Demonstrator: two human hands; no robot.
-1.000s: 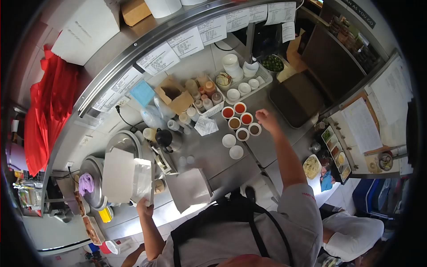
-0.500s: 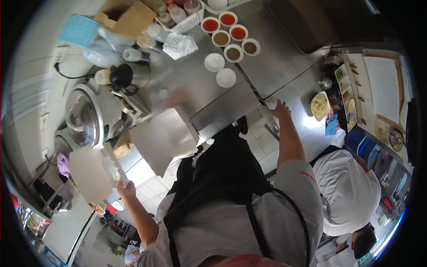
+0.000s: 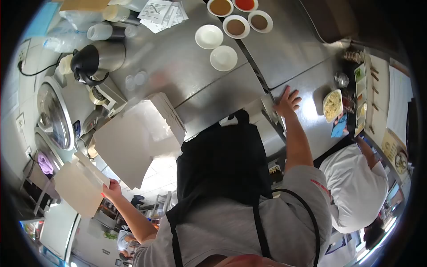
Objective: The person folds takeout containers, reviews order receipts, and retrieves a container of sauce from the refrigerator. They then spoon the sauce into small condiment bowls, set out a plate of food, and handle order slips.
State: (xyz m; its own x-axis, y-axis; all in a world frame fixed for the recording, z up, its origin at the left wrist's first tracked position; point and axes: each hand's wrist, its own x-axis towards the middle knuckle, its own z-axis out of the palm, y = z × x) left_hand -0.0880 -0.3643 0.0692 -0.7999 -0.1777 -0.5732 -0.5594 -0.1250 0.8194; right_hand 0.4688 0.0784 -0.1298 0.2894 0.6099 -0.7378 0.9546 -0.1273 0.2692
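Observation:
At the lower left my left hand (image 3: 112, 189) grips the edge of an open cardboard box (image 3: 80, 189), its lid hanging away from me. My right hand (image 3: 288, 103) is spread with fingers apart at the edge of the steel counter (image 3: 307, 80), holding nothing; whether it touches the surface is unclear. Between my hands, a second open white box (image 3: 129, 133) lies at the counter's front edge. Farther back stand two empty white bowls (image 3: 209, 37) (image 3: 223, 58) beside sauce cups, one with brown sauce (image 3: 236, 26) and one with red (image 3: 245, 3).
A steel jug (image 3: 95, 60) and a rice cooker (image 3: 55, 113) stand at the left. Paper slips (image 3: 162, 15) lie at the back. A container of pale food (image 3: 332, 106) sits on the right. Another person in white (image 3: 356, 187) is close at my lower right.
The view has tipped downward. My right hand has moved from beside the sauce cups toward the counter's front edge and its fingers have spread. My left hand has carried its box lower and leftward.

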